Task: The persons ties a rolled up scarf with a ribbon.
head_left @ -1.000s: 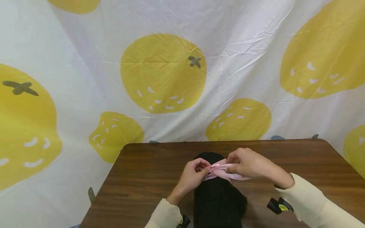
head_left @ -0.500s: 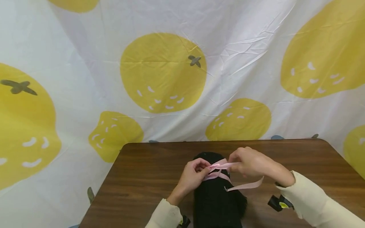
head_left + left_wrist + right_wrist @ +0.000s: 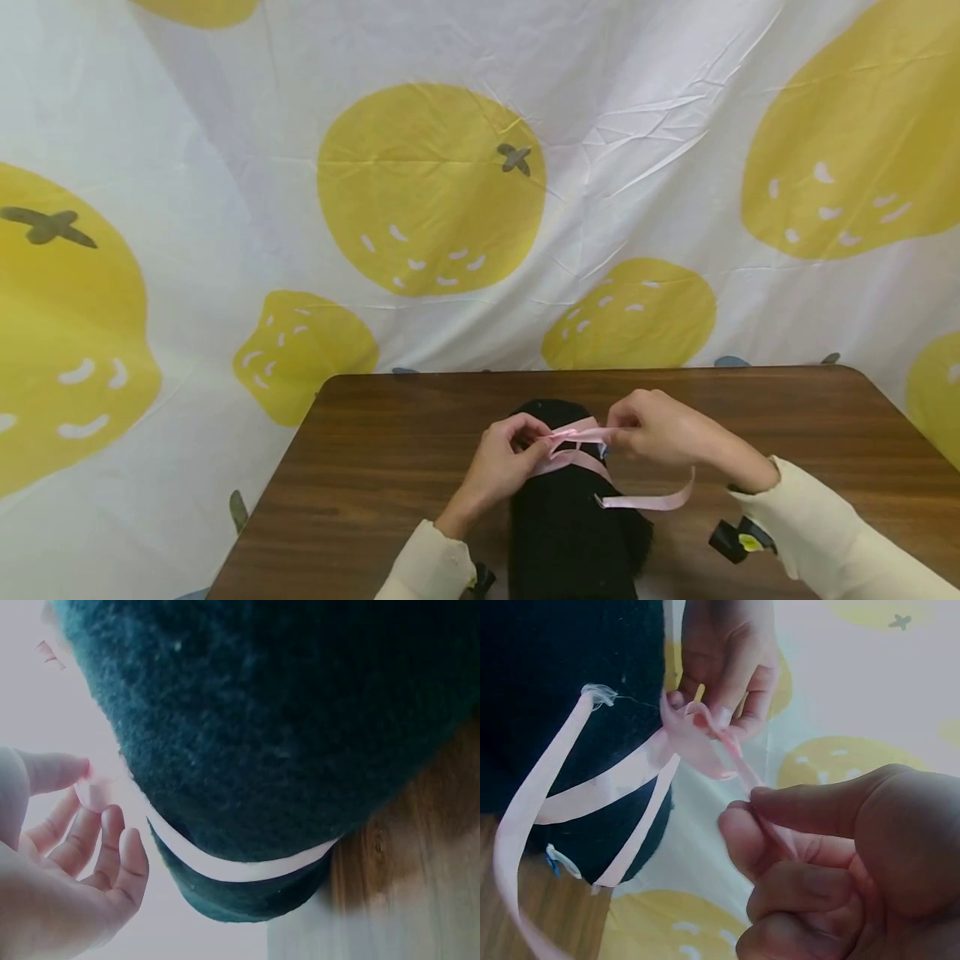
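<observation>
A rolled black fuzzy cloth (image 3: pixel 566 533) lies on the table with a pink ribbon (image 3: pixel 581 462) wrapped round its far part. My left hand (image 3: pixel 502 458) pinches the ribbon at the gathered crossing, on the roll's left side. Thumb and forefinger of my right hand (image 3: pixel 652 429) grip a stretch of ribbon pulled out to the right, plain in the right wrist view (image 3: pixel 832 855). A loose ribbon tail (image 3: pixel 648 502) with a frayed end curls below the right hand. In the left wrist view the black roll (image 3: pixel 247 735) hides much of the ribbon.
The brown wooden table (image 3: pixel 390 467) has its far edge close to a white curtain (image 3: pixel 450 342) printed with yellow fruit. A fringed edge (image 3: pixel 641 533) shows on the roll's right side. A small white and blue tag (image 3: pixel 561 861) sticks out near the ribbon.
My right hand has moved slightly right, drawing its ribbon strand straighter. The other tail has come away from beneath that hand and now hangs lower. My left hand keeps its place.
</observation>
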A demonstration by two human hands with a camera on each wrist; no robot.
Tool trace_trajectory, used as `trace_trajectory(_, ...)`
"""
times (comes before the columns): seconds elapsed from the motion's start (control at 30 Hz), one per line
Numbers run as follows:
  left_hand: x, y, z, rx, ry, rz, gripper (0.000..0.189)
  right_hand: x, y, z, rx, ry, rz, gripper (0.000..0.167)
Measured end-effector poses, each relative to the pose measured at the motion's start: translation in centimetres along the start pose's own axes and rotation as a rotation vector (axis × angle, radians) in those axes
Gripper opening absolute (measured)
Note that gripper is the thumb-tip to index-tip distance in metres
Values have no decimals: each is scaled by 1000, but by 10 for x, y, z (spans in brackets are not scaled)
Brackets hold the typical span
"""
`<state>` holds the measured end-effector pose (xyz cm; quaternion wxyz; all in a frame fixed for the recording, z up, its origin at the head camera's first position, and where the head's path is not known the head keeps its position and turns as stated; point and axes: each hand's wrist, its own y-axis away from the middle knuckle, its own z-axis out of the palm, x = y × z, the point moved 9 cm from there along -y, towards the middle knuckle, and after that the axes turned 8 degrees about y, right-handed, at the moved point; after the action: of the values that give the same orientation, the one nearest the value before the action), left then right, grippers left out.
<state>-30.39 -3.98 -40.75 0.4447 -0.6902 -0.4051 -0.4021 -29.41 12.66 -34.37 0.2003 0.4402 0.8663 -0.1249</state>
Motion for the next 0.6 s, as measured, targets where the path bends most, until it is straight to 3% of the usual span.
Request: trace_trajectory(0.6, 2, -3, -10, -55, -170, 23, 14, 15, 3, 5, 77, -83, -1, 14)
